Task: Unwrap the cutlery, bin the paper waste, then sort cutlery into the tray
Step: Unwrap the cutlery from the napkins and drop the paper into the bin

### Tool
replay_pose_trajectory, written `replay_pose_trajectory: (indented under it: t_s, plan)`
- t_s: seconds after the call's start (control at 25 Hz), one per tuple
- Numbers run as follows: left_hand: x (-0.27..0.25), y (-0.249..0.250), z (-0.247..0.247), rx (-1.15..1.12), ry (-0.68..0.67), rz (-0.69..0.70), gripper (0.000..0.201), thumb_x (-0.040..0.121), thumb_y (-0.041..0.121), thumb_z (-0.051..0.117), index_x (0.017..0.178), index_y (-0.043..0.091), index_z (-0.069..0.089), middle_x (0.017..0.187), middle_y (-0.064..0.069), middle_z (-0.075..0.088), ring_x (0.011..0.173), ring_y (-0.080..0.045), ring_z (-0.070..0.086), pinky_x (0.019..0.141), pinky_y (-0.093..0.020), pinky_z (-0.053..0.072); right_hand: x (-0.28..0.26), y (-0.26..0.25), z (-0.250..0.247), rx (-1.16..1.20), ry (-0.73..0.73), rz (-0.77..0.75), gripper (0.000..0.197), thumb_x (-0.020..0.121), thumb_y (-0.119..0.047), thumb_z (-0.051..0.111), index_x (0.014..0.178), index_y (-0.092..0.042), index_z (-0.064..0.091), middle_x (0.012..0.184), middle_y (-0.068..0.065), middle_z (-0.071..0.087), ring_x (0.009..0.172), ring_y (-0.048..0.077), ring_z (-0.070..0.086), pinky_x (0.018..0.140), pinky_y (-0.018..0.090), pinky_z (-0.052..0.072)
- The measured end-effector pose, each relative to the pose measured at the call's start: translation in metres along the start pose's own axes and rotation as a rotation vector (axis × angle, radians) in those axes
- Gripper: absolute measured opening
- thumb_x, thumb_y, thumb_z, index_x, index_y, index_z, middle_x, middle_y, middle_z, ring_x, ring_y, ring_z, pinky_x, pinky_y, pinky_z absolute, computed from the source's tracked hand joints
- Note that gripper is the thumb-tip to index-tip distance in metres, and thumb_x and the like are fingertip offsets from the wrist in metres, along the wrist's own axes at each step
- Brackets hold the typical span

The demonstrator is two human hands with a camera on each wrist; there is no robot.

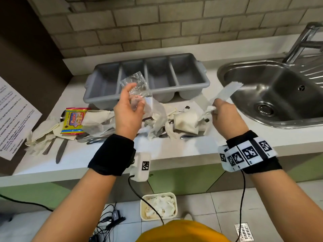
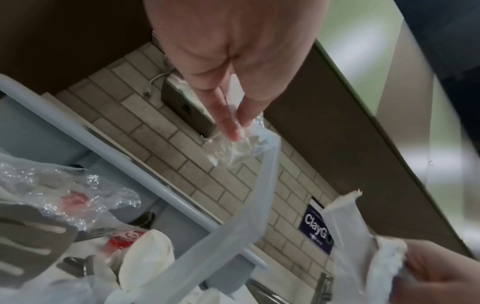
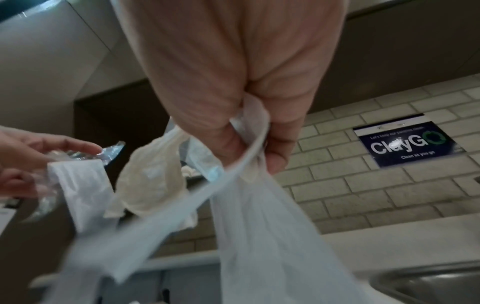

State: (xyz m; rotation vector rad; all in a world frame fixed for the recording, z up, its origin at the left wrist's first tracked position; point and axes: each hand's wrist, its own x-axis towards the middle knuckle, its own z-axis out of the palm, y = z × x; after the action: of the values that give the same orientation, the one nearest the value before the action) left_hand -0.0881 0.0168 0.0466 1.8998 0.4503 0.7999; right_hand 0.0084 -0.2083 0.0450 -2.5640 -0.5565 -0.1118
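1. The left hand is raised at centre frame of the head view, back of the hand toward the camera, wrist in a black band. Its fingers pinch a crumpled clear plastic wrapper, from which a thin white paper strip hangs.
2. The right hand is lifted at centre right, fingers curled tightly round a white paper wrapper whose free end points up toward the steel sink.
3. The grey four-compartment plastic cutlery tray sits behind both hands, at upper centre.
4. Metal cutlery lies among cream napkins on the white counter below the hands.
5. A cream bin holding crumpled paper stands on the floor at bottom centre.
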Motion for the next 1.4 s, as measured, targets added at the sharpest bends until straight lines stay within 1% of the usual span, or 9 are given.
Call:
replay_pose_trajectory:
  t_s: [0.08, 0.28, 0.52, 0.68, 0.88, 1.0, 1.16, 1.28, 1.4]
  plan:
    - [-0.016, 0.003, -0.009, -0.055, 0.003, 0.007, 0.057, 0.087, 0.000, 0.056, 0.137, 0.018, 0.036, 0.046, 0.020, 0.049, 0.057, 0.007, 0.052, 0.076, -0.004, 0.048, -0.023, -0.022, -0.005, 0.034, 0.022, -0.050, 0.020, 0.084, 0.009, 0.044, 0.100, 0.006, 0.055, 0.095, 0.030, 0.063, 0.090, 0.040, 0.059, 0.073, 0.038, 0.045]
    - [-0.057, 0.006, -0.035, -0.269, -0.041, 0.043, 0.029, 0.083, 0.002, 0.059, 0.104, 0.019, 0.051, 0.082, 0.010, 0.053, 0.068, 0.003, 0.060, 0.068, -0.018, 0.056, -0.086, -0.058, 0.014, 0.148, 0.027, -0.114, 0.024, 0.075, 0.015, 0.047, 0.095, 0.005, 0.057, 0.085, 0.028, 0.063, 0.078, 0.036, 0.058, 0.057, 0.023, 0.021]
    - [-0.128, -0.019, -0.051, -0.284, -0.044, 0.023, 0.032, 0.082, 0.006, 0.061, 0.083, 0.037, 0.054, 0.081, 0.019, 0.064, 0.075, 0.000, 0.063, 0.070, -0.022, 0.054, -0.149, -0.060, 0.057, 0.297, -0.127, -0.163, 0.020, 0.076, 0.012, 0.052, 0.090, 0.000, 0.058, 0.083, 0.023, 0.065, 0.073, 0.033, 0.059, 0.063, 0.038, 0.044]
    - [-0.184, -0.054, -0.045, -0.116, -0.032, -0.002, 0.017, 0.079, 0.016, 0.056, 0.084, 0.031, 0.060, 0.081, 0.023, 0.063, 0.077, 0.011, 0.062, 0.069, -0.007, 0.049, -0.169, -0.042, 0.103, 0.388, -0.211, -0.153, 0.022, 0.073, 0.014, 0.054, 0.086, -0.003, 0.061, 0.082, 0.020, 0.068, 0.072, 0.029, 0.063, 0.061, 0.025, 0.042]
    - [-0.231, -0.143, -0.018, 0.066, -0.111, -0.131, 0.013, 0.080, 0.014, 0.057, 0.086, 0.025, 0.057, 0.087, -0.006, 0.066, 0.075, -0.016, 0.069, 0.071, -0.026, 0.059, -0.194, -0.002, 0.201, 0.466, -0.345, 0.040, 0.022, 0.074, 0.015, 0.050, 0.088, 0.000, 0.059, 0.082, 0.019, 0.064, 0.070, 0.023, 0.056, 0.061, 0.030, 0.041]
    - [-0.246, -0.205, 0.005, 0.237, -0.242, -0.118, 0.013, 0.078, -0.005, 0.062, 0.086, 0.005, 0.061, 0.085, -0.005, 0.056, 0.078, 0.001, 0.055, 0.072, 0.008, 0.038, -0.208, 0.030, 0.277, 0.575, -0.418, 0.171, 0.035, 0.067, 0.020, 0.044, 0.086, -0.006, 0.058, 0.076, 0.020, 0.062, 0.065, 0.026, 0.053, 0.060, 0.028, 0.039]
    - [-0.267, -0.292, 0.027, 0.296, -0.378, -0.238, 0.009, 0.078, -0.013, 0.060, 0.081, -0.006, 0.065, 0.085, -0.001, 0.054, 0.074, 0.023, 0.054, 0.067, 0.009, 0.038, -0.215, 0.070, 0.368, 0.777, -0.360, 0.271, 0.046, 0.055, 0.022, 0.039, 0.078, -0.014, 0.057, 0.077, 0.005, 0.063, 0.074, 0.007, 0.058, 0.069, 0.025, 0.046]
    - [-0.277, -0.353, 0.044, 0.392, -0.466, -0.271, 0.005, 0.077, -0.003, 0.068, 0.076, 0.002, 0.069, 0.078, 0.003, 0.062, 0.070, 0.014, 0.057, 0.062, 0.007, 0.036, -0.215, 0.091, 0.432, 0.854, -0.288, 0.416, 0.025, 0.058, 0.013, 0.039, 0.073, 0.007, 0.059, 0.076, 0.012, 0.058, 0.069, -0.012, 0.054, 0.069, 0.008, 0.043]
    - [-0.277, -0.405, 0.063, 0.513, -0.541, -0.352, 0.005, 0.079, 0.009, 0.068, 0.076, 0.013, 0.070, 0.065, 0.005, 0.062, 0.055, -0.001, 0.048, 0.053, -0.010, 0.031, -0.212, 0.114, 0.494, 0.782, -0.352, 0.630, 0.025, 0.072, 0.006, 0.046, 0.065, -0.014, 0.058, 0.081, 0.013, 0.054, 0.084, 0.022, 0.063, 0.068, 0.017, 0.041]
